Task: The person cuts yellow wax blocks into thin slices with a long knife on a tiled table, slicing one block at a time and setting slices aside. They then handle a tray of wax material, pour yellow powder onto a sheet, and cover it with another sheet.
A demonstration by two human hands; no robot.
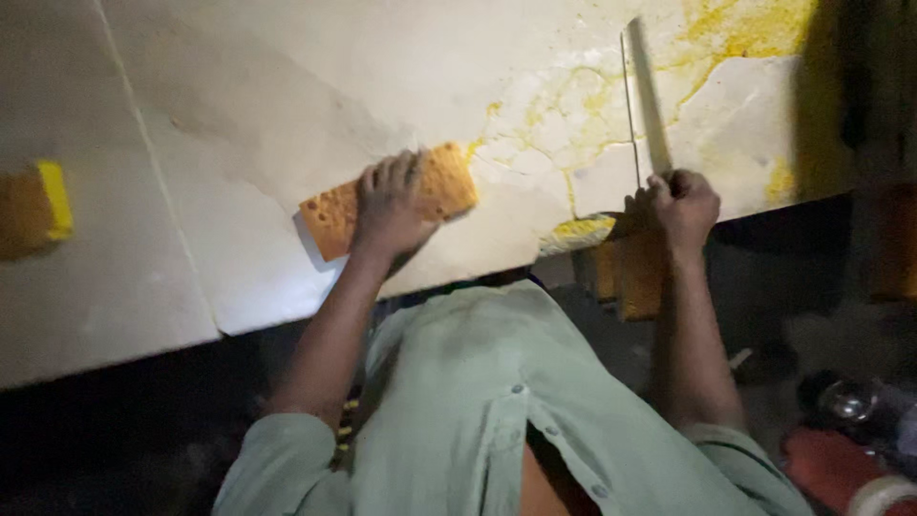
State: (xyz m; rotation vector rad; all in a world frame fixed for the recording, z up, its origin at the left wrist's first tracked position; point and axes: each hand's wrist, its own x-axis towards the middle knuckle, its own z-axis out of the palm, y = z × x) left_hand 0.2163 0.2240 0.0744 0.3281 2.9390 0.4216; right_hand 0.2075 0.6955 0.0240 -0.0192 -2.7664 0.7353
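- On the pale stone surface (239, 143), one orange sponge block (387, 201) lay flat under the left hand (390, 205); the grip was pressed over its middle, fingers curled down on the top face, both ends of the block showing to either side.
- At the near edge of the surface, the right hand (683, 205) was clenched around the handle end of one long flat metal blade (650, 100), which ran away from the person across the stone.
- Below that hand, one orange-brown block (635, 272) hung at the edge of the stone; whether the hand also held it could not be told.
- Yellow staining (573, 124): one broad patch, spread in rings and streaks from the sponge's right end to the far right corner (745, 29), with a thick yellow smear (583, 229) at the near edge.
- Progress, as judged: stone to the left of the sponge looked clean and grey; the stained part on the right looked untouched, so most of the wiping seemed left to do.
- At the far left, one yellow-and-orange sponge (38, 205) lay well apart from both hands, not in use.
- Joint line (143, 143) in the stone: one, running from top edge to near edge.
- Count: two hands, two sponges on top, one blade, one hanging block.
- Lower right, dim floor clutter (850, 420): too dark to count.
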